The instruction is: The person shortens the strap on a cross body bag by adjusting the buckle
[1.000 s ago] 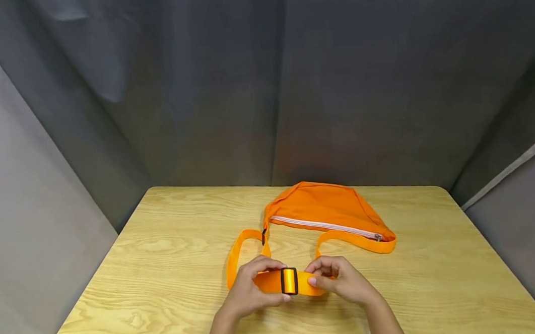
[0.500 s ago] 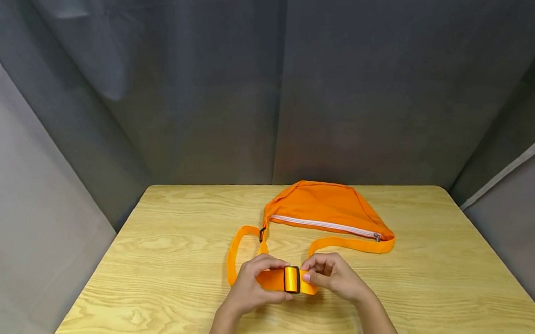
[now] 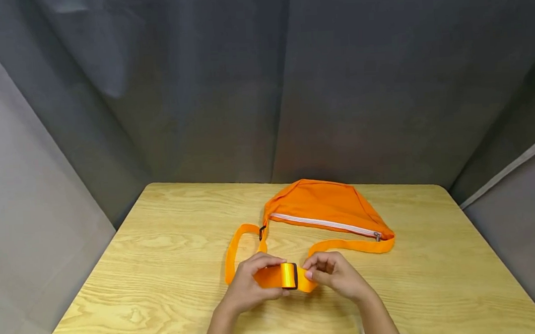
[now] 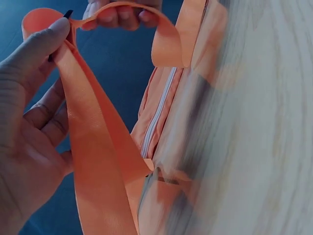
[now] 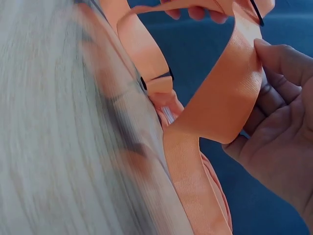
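An orange waist bag (image 3: pixel 326 207) with a pale zipper lies toward the back of the table. Its orange webbing strap (image 3: pixel 346 244) runs forward to both hands. My left hand (image 3: pixel 251 284) pinches a black strap slider (image 3: pixel 296 275) between thumb and fingers, the thumb pressing at its edge in the left wrist view. A short loop of webbing (image 3: pixel 288 275) bulges through the slider. Just to the right, my right hand (image 3: pixel 339 277) pinches the strap's continuation by thumb and fingertips; in the right wrist view this webbing (image 5: pixel 227 88) hangs in a fold beside the palm.
A second black buckle (image 3: pixel 262 233) sits on the strap near the bag's left corner, beside a strap loop (image 3: pixel 231 254) curving over the wood-grain table (image 3: pixel 141 274). Dark grey curtain (image 3: pixel 209 89) stands behind the table's far edge, with paler cloth at both sides.
The webbing loop at the slider has grown and bulges further out, while the slider has turned more edge-on. My right hand has moved slightly left, closer to it. The bag stays put.
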Available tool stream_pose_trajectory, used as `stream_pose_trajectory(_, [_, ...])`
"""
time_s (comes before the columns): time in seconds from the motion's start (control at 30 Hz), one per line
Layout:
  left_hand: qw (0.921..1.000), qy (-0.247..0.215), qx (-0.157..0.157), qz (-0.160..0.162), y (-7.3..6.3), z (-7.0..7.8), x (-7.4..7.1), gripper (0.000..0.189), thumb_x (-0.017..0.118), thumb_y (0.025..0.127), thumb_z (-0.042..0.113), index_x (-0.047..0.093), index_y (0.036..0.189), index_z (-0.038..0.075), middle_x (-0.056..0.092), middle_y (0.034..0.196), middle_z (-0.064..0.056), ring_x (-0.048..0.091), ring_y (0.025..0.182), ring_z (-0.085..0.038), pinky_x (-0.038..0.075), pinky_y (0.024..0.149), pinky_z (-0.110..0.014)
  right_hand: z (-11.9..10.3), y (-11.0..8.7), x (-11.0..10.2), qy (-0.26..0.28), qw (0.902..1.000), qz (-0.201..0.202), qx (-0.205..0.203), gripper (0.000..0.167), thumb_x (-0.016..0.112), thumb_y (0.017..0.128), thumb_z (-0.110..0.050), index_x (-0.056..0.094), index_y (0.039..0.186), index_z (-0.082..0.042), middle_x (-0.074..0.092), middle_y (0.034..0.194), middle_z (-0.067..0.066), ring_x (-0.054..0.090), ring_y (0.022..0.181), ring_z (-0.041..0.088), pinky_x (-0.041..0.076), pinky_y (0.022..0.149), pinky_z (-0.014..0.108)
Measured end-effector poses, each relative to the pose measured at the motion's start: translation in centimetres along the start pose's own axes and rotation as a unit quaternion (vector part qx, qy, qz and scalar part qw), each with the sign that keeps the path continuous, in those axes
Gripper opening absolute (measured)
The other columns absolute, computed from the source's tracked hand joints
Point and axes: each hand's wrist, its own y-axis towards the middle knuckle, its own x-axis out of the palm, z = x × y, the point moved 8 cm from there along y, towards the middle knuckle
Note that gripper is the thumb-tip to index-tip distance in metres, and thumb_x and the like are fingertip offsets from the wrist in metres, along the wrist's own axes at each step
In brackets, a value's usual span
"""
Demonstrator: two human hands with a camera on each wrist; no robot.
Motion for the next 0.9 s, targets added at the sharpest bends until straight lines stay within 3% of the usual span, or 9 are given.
stream_pose_trajectory(0.13, [0.9999,-0.002,-0.009,0.004,0.0,-0.1,-0.1,0.049,0.085,0.062,0.002,0.067,0.107,0.004,0.063,0.100,-0.001,0.059,0.094,-0.025,0.047,0.085,-0.038,-0.4,0.2,0.3,-0.027,0.9996,0.003,-0.006,0.016,0.061,0.089,-0.004,0.061,0.102,0.005,0.061,0.087,0.015,0.055,0.074,0.016,0.049,0.063,0.028])
stream_pose_trajectory(0.3, [0.9999,0.007,-0.010,0.010,0.1,-0.1,-0.3,0.051,0.086,0.061,0.005,0.067,0.108,0.001,0.064,0.100,-0.002,0.058,0.096,-0.021,0.045,0.087,-0.033,-1.0,0.1,0.9,-0.072,0.9973,0.009,-0.012,0.045,0.071,0.082,-0.008,0.054,0.121,0.001,0.060,0.106,0.012,0.055,0.094,0.026,0.045,0.082,0.036])
stream_pose_trajectory(0.4, [0.9999,0.008,-0.009,0.009,0.1,-0.1,-0.4,0.051,0.085,0.061,0.006,0.067,0.108,0.000,0.064,0.100,-0.003,0.059,0.096,-0.022,0.045,0.087,-0.033,-1.3,0.1,1.4,-0.102,0.9945,0.025,-0.008,0.055,0.077,0.077,-0.016,0.053,0.125,-0.007,0.059,0.109,0.006,0.054,0.098,0.025,0.043,0.082,0.038])
stream_pose_trajectory(0.5, [0.9999,0.004,-0.006,0.010,0.1,-0.1,-0.4,0.050,0.085,0.061,0.005,0.067,0.107,0.000,0.065,0.100,-0.004,0.060,0.095,-0.025,0.046,0.086,-0.036,-1.7,0.3,1.8,-0.148,0.9879,0.041,-0.024,0.054,0.080,0.074,-0.023,0.055,0.121,-0.014,0.061,0.105,-0.001,0.055,0.093,0.021,0.044,0.076,0.036])
stream_pose_trajectory(0.63, [0.9999,-0.001,-0.003,0.013,0.1,-0.1,-0.4,0.050,0.085,0.060,0.003,0.067,0.107,0.000,0.065,0.099,-0.005,0.060,0.093,-0.028,0.048,0.084,-0.038,-2.5,0.6,2.1,-0.193,0.9782,0.057,-0.053,0.050,0.083,0.070,-0.018,0.058,0.113,-0.015,0.063,0.097,-0.005,0.055,0.082,0.021,0.045,0.069,0.035])
stream_pose_trajectory(0.9, [0.9998,0.009,-0.001,0.017,-0.3,-0.2,-1.0,0.055,0.087,0.058,0.005,0.066,0.109,0.000,0.064,0.104,-0.008,0.059,0.098,-0.028,0.044,0.089,-0.037,-5.4,0.2,2.7,-0.193,0.9773,0.066,-0.057,0.045,0.081,0.068,-0.005,0.060,0.108,-0.008,0.064,0.094,-0.002,0.056,0.080,0.027,0.046,0.069,0.037])
